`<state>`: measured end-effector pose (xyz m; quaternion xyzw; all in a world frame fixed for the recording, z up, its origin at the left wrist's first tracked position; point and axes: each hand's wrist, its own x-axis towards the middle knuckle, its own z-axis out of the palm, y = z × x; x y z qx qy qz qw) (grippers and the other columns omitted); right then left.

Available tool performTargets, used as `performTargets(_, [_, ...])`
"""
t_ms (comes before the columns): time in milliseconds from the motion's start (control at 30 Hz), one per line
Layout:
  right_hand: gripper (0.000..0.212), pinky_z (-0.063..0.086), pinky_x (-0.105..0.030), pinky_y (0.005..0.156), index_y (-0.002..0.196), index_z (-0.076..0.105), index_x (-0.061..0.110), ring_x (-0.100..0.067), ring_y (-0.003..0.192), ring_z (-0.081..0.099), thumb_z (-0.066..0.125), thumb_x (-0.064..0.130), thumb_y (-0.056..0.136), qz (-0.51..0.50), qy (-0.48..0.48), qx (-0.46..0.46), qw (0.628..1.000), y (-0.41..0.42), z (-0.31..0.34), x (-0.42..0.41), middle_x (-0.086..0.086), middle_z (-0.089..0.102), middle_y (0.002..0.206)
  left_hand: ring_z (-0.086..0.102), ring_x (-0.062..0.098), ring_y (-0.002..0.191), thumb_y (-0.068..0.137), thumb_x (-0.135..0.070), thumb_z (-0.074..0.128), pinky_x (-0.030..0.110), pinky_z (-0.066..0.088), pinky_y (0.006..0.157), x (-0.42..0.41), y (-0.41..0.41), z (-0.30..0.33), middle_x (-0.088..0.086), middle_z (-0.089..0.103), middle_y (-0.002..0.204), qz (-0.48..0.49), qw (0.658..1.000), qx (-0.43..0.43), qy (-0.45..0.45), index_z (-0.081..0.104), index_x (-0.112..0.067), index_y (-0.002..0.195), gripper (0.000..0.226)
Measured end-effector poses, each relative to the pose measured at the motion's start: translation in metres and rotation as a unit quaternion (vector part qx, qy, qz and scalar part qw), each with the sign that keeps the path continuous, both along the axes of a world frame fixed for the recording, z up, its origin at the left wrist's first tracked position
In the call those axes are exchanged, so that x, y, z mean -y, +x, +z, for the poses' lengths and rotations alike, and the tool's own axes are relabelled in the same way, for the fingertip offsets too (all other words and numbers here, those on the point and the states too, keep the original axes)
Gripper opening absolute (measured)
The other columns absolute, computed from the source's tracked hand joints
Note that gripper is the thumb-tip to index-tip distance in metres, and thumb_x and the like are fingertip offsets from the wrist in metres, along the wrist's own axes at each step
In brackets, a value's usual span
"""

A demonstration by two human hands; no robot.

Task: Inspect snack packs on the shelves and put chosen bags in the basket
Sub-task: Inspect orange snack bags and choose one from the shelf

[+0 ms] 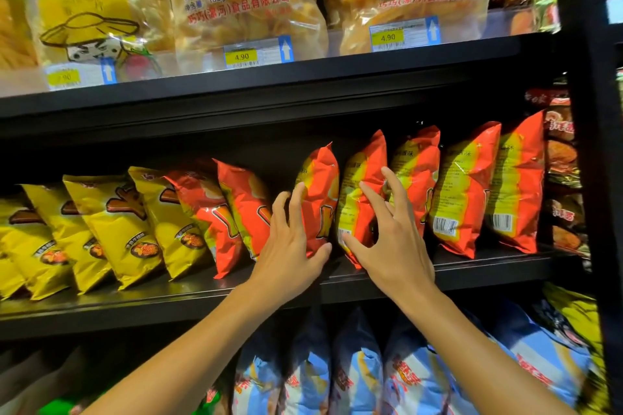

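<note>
A row of red-orange snack bags stands on the middle shelf (pixel 472 271). My left hand (pixel 290 246) holds one red bag (pixel 322 178) low down, fingers along its left side and thumb hooked under its bottom corner. My right hand (pixel 394 239) lies with fingers spread on the back of the neighbouring red bag (pixel 365 165). Its thumb is by the barcode and its fingertips reach the bag's right edge. No basket is in view.
Yellow snack bags (pixel 111 222) fill the left of the same shelf, and more red bags (pixel 465 192) stand to the right. Large clear bags (pixel 242 0) with 4.90 price tags sit on the shelf above. Blue bags (pixel 357 367) are below. A black upright (pixel 593 145) bounds the right side.
</note>
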<state>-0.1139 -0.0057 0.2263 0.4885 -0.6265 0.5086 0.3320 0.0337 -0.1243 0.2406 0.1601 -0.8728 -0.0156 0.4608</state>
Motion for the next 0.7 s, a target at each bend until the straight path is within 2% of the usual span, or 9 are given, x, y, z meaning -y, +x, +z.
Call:
performTargets(67, [0.083,0.050,-0.031,0.094,0.156,0.036,0.036,-0.009,0.152,0.028,0.079,0.049,0.086,0.001,-0.005,-0.002,1.000,0.000,0.001,0.000,0.022,-0.004,0.168,0.025,0.021,0.152,0.097,-0.046,0.062,0.038,0.051,0.103,-0.005,0.017,-0.001,-0.016,-0.004,0.165,-0.008,0.999,0.001,-0.031,0.000,-0.038,0.161,0.090])
performTargets(100, [0.083,0.050,-0.034,0.097,0.156,0.037,0.035,-0.010,0.153,0.026,0.080,0.048,0.086,0.006,-0.009,-0.002,1.000,0.000,0.001,-0.001,0.022,-0.003,0.168,0.017,0.016,0.155,0.098,-0.049,0.059,0.034,0.043,0.111,-0.004,0.029,-0.001,-0.016,-0.002,0.167,-0.007,0.998,0.001,-0.055,0.006,-0.038,0.161,0.084])
performTargets(167, [0.082,0.048,-0.038,0.102,0.155,0.039,0.033,-0.011,0.153,0.025,0.081,0.043,0.085,0.022,-0.022,0.001,1.000,0.000,0.001,-0.004,0.022,0.001,0.168,0.012,0.011,0.156,0.100,-0.053,0.052,0.032,0.028,0.118,0.008,0.057,0.002,-0.014,0.005,0.168,0.023,0.994,0.006,-0.109,0.020,-0.034,0.160,0.071])
performTargets(233, [0.080,0.046,-0.041,0.108,0.155,0.040,0.031,-0.012,0.153,0.025,0.081,0.038,0.086,0.025,-0.035,-0.007,0.999,0.003,0.001,-0.007,0.019,0.007,0.169,0.011,0.013,0.158,0.101,-0.056,0.042,0.037,0.024,0.122,0.030,0.089,0.004,-0.009,0.012,0.169,0.082,0.985,0.017,-0.153,0.031,-0.029,0.158,0.064])
performTargets(300, [0.076,0.035,-0.031,0.116,0.153,0.043,0.026,-0.010,0.153,0.024,0.081,0.032,0.087,0.018,-0.049,-0.043,0.998,0.011,0.002,-0.009,0.014,0.015,0.168,0.006,0.015,0.159,0.102,-0.058,0.033,0.045,0.025,0.125,0.055,0.119,0.004,-0.007,0.015,0.171,0.127,0.976,0.041,-0.172,0.038,-0.026,0.157,0.064])
performTargets(367, [0.073,0.025,-0.017,0.118,0.151,0.047,0.022,-0.011,0.152,0.028,0.080,0.027,0.087,0.027,-0.055,-0.102,0.993,0.030,0.005,-0.005,0.008,0.025,0.166,0.002,0.015,0.160,0.104,-0.059,0.027,0.050,0.025,0.126,0.073,0.140,-0.001,-0.008,0.013,0.172,0.139,0.973,0.071,-0.171,0.037,-0.027,0.158,0.064])
performTargets(467, [0.074,0.038,-0.025,0.113,0.154,0.042,0.024,-0.010,0.150,0.033,0.077,0.030,0.090,0.068,-0.006,-0.151,0.986,0.069,0.012,0.013,0.010,0.030,0.164,-0.008,0.010,0.159,0.105,-0.060,0.019,0.046,0.017,0.128,0.082,0.148,-0.009,-0.014,0.002,0.172,0.138,0.974,0.093,-0.154,0.025,-0.033,0.161,0.062])
performTargets(600, [0.083,0.029,-0.022,0.118,0.161,0.026,0.030,-0.002,0.152,0.025,0.073,0.039,0.093,0.083,0.068,-0.109,0.988,0.113,0.021,0.048,0.016,0.025,0.166,-0.020,0.006,0.155,0.104,-0.063,0.014,0.041,0.007,0.130,0.084,0.145,-0.014,-0.016,-0.008,0.171,0.143,0.972,0.102,-0.153,0.014,-0.035,0.163,0.065])
performTargets(700, [0.090,0.027,-0.026,0.120,0.164,0.015,0.027,-0.006,0.154,0.022,0.071,0.041,0.094,0.054,0.107,-0.037,0.992,0.130,0.029,0.072,0.012,0.019,0.169,-0.026,0.005,0.153,0.103,-0.066,0.012,0.040,0.005,0.130,0.087,0.146,-0.015,-0.017,-0.015,0.170,0.126,0.978,0.098,-0.137,0.009,-0.036,0.163,0.067])
